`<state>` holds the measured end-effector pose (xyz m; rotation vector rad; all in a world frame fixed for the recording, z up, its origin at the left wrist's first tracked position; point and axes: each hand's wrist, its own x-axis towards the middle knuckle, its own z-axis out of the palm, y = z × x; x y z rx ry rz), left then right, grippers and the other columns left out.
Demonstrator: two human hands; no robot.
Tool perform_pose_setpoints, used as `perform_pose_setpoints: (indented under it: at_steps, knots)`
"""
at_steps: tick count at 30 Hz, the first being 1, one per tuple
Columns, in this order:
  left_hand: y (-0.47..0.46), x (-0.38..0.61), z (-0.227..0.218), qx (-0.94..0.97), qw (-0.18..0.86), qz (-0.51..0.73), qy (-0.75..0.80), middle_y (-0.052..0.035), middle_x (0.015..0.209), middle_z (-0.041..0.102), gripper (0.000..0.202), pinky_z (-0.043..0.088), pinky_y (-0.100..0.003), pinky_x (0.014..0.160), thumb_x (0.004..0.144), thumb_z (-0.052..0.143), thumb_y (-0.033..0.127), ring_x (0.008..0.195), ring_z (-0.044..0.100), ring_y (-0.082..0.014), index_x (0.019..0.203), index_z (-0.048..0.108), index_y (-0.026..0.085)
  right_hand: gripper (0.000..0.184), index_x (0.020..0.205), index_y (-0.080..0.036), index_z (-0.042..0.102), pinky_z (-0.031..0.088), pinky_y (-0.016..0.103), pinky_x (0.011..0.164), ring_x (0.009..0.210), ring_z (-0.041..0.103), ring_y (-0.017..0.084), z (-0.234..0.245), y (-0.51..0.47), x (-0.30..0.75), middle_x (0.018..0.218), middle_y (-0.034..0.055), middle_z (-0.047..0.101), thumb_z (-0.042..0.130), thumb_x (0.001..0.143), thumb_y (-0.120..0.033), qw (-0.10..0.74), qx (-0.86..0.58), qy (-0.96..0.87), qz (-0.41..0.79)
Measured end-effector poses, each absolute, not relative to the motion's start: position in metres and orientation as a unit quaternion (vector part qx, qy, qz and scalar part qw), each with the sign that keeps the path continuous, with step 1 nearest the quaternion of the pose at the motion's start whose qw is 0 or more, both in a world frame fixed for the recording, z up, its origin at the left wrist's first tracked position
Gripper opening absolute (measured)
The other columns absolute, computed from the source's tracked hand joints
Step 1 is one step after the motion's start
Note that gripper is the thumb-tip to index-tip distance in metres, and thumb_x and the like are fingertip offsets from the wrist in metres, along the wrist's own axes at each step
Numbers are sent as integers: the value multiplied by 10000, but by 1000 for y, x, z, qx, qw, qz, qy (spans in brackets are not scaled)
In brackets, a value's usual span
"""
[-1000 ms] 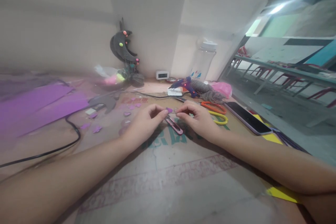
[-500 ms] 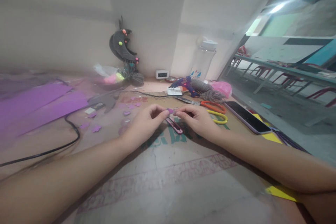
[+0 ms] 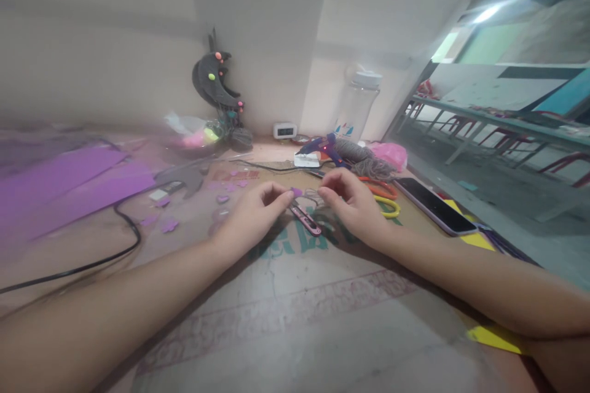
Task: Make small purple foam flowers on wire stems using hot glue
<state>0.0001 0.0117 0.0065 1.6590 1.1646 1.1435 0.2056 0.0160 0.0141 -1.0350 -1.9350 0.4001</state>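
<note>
My left hand (image 3: 258,212) is closed, thumb and forefinger pinching a small purple foam piece (image 3: 296,192). My right hand (image 3: 353,202) is just to its right, a small gap away, with thumb and forefinger together at the tips. Anything between those tips is too small to make out. Thin looped strands (image 3: 312,196) show between the two hands. Below the fingertips lies a slim pink tool with a long slot, like a craft knife (image 3: 305,220). Orange-handled scissors (image 3: 378,186) and a yellow handle loop (image 3: 389,206) are partly hidden behind my right hand.
Purple sheets (image 3: 69,187) and foam flowers (image 3: 170,225) lie left, beside a black cable (image 3: 133,239). Behind are a glue gun (image 3: 322,146), grey yarn (image 3: 364,158), a bottle (image 3: 357,107) and a small clock (image 3: 284,131). A phone (image 3: 436,206) lies right.
My right hand has moved a little right, away from my left, and its fingers have lifted. More of the thin strands shows. My left hand has hardly shifted, still pinching the purple piece.
</note>
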Motion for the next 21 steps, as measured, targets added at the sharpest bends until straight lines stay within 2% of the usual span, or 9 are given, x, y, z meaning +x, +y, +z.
perform_pose_setpoints:
  at_steps: [3, 7, 14, 21]
  knots:
    - [14, 0, 5, 650, 404, 459, 452, -7, 751, 663, 228, 449, -268, 673, 839, 621, 415, 693, 591, -154, 780, 635, 195, 288, 691, -196, 631, 422, 260, 630, 640, 559, 138, 16, 11, 204, 657, 8, 624, 563, 933, -336, 351, -389, -838, 151]
    - [13, 0, 6, 654, 407, 462, 440, -17, 765, 672, 221, 463, -276, 682, 838, 622, 405, 707, 598, -161, 783, 633, 192, 237, 772, -202, 686, 435, 267, 694, 690, 592, 147, 16, 11, 198, 687, 6, 658, 541, 949, -264, 290, -363, -869, 170]
    - [5, 2, 10, 696, 407, 412, 425, -24, 809, 704, 203, 477, -277, 697, 850, 619, 386, 748, 631, -169, 795, 641, 192, 263, 744, -196, 676, 426, 230, 648, 681, 595, 125, 16, 13, 201, 712, -15, 655, 529, 949, -270, 339, -395, -829, 205]
    - [5, 2, 9, 718, 401, 377, 427, -25, 807, 694, 205, 465, -269, 666, 849, 609, 383, 739, 626, -170, 814, 635, 183, 330, 706, -184, 640, 426, 228, 620, 618, 565, 109, 17, 10, 200, 644, -21, 622, 483, 967, -310, 331, -389, -810, 290]
